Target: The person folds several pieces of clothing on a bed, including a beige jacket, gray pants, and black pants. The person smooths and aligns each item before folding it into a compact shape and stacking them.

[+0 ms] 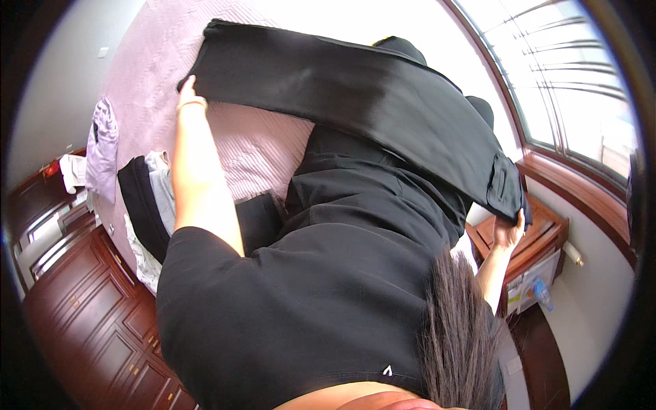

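Note:
A long black garment, probably folded trousers (328,77), stretches across my lap and over the bed. My left hand (188,91) grips its left end near the lower corner, with most fingers hidden behind the cloth. At the other end my right hand (509,230) pinches the edge below a pocket-like slit, thumb on the near side. The cloth lies flat and fairly taut between the two hands. Beneath it are my black-clad legs, on a pink quilted bedspread (246,148).
Folded black (144,205) and grey (163,192) clothes lie left of my forearm, near a lilac garment (104,148) on the bed's edge. Another dark folded cloth (259,218) rests by my hip. A wooden bedside cabinet (546,220) stands at right, below the window.

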### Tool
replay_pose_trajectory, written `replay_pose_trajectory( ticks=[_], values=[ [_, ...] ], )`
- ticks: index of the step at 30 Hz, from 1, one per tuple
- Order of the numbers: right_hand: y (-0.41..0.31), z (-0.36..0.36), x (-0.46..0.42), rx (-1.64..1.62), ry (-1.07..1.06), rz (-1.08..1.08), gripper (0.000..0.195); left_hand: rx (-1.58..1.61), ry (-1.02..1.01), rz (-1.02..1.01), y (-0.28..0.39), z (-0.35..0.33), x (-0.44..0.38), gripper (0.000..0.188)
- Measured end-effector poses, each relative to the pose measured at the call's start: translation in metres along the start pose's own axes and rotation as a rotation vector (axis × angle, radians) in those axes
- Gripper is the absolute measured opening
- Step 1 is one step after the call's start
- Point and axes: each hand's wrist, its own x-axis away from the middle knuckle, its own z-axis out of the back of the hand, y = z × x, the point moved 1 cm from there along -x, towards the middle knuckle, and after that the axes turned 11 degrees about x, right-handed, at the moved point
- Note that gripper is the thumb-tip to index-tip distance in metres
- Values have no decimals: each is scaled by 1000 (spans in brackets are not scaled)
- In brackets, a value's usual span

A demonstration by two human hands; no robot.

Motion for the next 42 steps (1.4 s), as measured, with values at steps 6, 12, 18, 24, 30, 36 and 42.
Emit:
replay_pose_trajectory(
  ticks=[6,12,18,24,30,36,42],
  values=[
    [-5,-30,19,-32,-174,-7,42,270,48,-84,74,9,24,49],
    [25,-27,18,-104,-150,-67,41,343,-284,-106,65,2,56,35],
    [12,-28,21,-82,-218,-88,42,381,-928,5,-1,-34,228,27],
    [12,-30,19,-76,-254,-72,42,-828,-1699,-275,-107,-41,343,66],
    [1,-92,43,79,-26,154,43,-809,-1734,-828,-137,-41,350,58],
    [-1,-257,101,721,-120,666,25,-885,-1927,-517,-144,-49,360,53],
    [41,-317,94,1405,-922,564,46,-1306,-2137,-615,-169,-46,397,49]
  ],
)
